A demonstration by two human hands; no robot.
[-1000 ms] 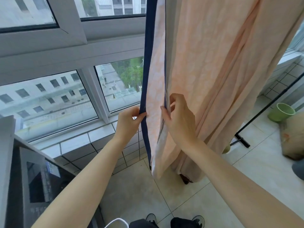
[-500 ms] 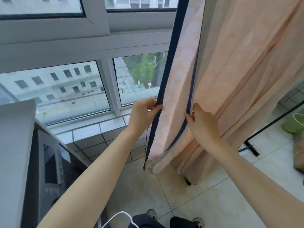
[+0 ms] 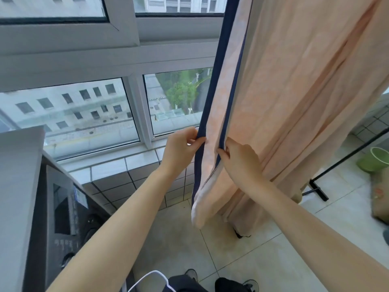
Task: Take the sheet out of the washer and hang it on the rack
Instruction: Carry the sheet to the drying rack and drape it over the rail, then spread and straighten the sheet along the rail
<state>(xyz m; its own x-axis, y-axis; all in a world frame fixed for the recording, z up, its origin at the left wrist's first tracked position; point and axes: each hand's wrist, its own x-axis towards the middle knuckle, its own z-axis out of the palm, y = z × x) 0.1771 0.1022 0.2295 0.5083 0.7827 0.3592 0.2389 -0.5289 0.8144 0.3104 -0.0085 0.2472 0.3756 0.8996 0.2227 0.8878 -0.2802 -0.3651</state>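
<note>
Hung from above both grips, peach cotton sheet with navy border (image 3: 294, 102), outer navy edge pinched in left hand (image 3: 181, 147), inner navy edge pinched in right hand (image 3: 242, 159) just beside, loose corner dangling below over tiled floor (image 3: 242, 253).

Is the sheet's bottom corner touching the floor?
No, the sheet hangs with its lower corner clear above the floor tiles, both hands pinching its navy edges.

Right hand (image 3: 242, 161) shifted off the inner folds onto the sheet (image 3: 294, 102)'s second navy border, left hand (image 3: 181, 149) kept pinching the outer one, strip between them pulled flatter, bottom corner swung right.
</note>
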